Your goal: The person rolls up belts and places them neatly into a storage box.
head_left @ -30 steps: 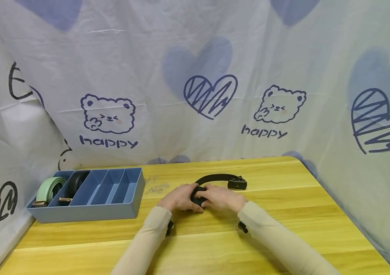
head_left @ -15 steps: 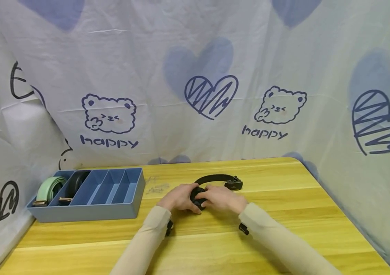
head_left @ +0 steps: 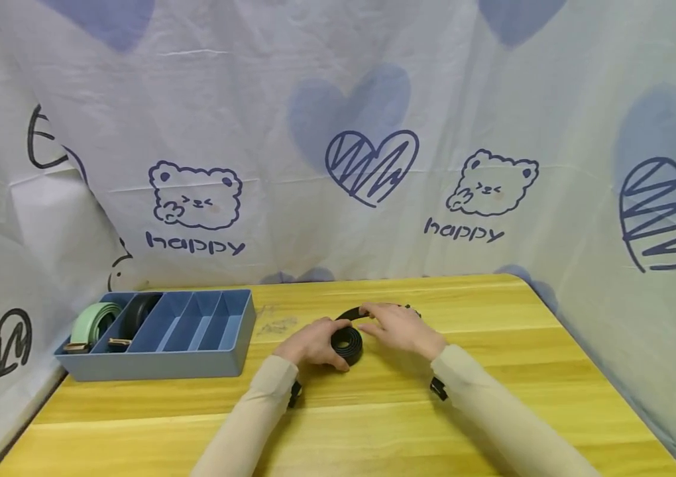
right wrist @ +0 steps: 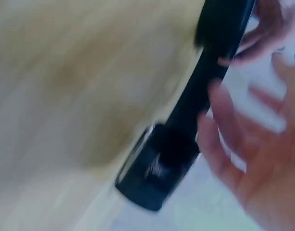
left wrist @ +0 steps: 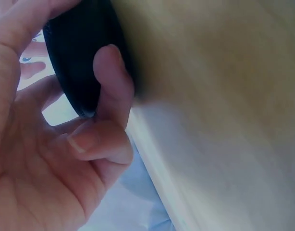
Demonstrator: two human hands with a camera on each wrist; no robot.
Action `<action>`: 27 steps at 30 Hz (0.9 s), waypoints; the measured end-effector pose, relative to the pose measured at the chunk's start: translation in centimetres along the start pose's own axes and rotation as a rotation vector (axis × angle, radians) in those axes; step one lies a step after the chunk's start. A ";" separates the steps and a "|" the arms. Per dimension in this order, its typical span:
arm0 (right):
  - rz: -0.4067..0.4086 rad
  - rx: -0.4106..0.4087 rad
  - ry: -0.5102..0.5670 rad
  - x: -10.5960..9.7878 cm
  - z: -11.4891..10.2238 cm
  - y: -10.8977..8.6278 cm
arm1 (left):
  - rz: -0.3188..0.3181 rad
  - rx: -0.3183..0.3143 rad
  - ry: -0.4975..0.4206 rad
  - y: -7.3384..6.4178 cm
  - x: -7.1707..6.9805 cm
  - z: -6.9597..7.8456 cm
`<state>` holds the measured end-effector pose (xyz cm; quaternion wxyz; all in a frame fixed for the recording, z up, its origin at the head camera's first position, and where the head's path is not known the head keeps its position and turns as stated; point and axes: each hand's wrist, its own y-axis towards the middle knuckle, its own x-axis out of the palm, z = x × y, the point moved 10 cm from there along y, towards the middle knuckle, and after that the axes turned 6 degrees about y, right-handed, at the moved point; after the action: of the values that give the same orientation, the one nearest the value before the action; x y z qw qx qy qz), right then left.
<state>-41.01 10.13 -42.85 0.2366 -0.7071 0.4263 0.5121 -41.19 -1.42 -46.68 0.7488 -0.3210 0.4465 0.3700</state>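
Note:
A black belt is partly wound into a coil point(head_left: 353, 354) that stands on its edge on the table. My left hand point(head_left: 313, 342) holds the coil from the left, its fingers and thumb curled round it, as the left wrist view shows. From the coil a loose length of strap point(head_left: 348, 314) arcs away to the back right, ending in a black buckle point(right wrist: 157, 166). My right hand point(head_left: 403, 327) is off the coil, its fingers loosely bent beside the strap. Blur in the right wrist view hides whether they touch it. In the head view this hand covers most of the buckle.
A blue divided box point(head_left: 189, 366) stands at the left of the wooden table point(head_left: 338, 424). One compartment holds a rolled green belt point(head_left: 90, 324), the one beside it a rolled black belt point(head_left: 137, 318). A printed cloth point(head_left: 290, 232) hangs behind the table and along its sides.
My right hand has let go of the coil and moved right and back, over the strap. The buckle end has shifted a little left. My left hand stays on the coil.

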 end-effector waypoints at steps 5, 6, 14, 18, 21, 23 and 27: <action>0.056 0.140 -0.163 -1.0 3.3 -0.6 | 0.003 -0.002 0.011 0.1 0.1 0.0; 0.050 0.157 -0.173 -0.9 3.8 -0.8 | 0.004 -0.001 0.012 0.1 0.1 0.0; 0.156 0.166 -0.086 -1.9 6.5 -2.4 | -0.005 0.009 0.003 0.0 0.1 0.2; 0.180 0.125 -0.041 -2.4 7.2 -2.5 | -0.001 0.007 0.007 0.1 0.1 0.2; 0.188 0.092 -0.090 -2.6 7.0 -2.3 | 0.007 0.003 0.004 0.1 -0.1 0.1; 0.209 0.061 -0.159 -2.6 6.4 -2.1 | 0.013 -0.004 -0.005 0.1 -0.1 0.0; 0.271 0.012 -0.261 -2.1 4.6 -1.9 | 0.020 -0.035 -0.006 0.1 0.1 -0.1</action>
<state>-42.05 15.45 -42.73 0.2230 -0.5692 0.4866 0.6241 -41.29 -1.44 -46.87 0.7406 -0.3286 0.4410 0.3860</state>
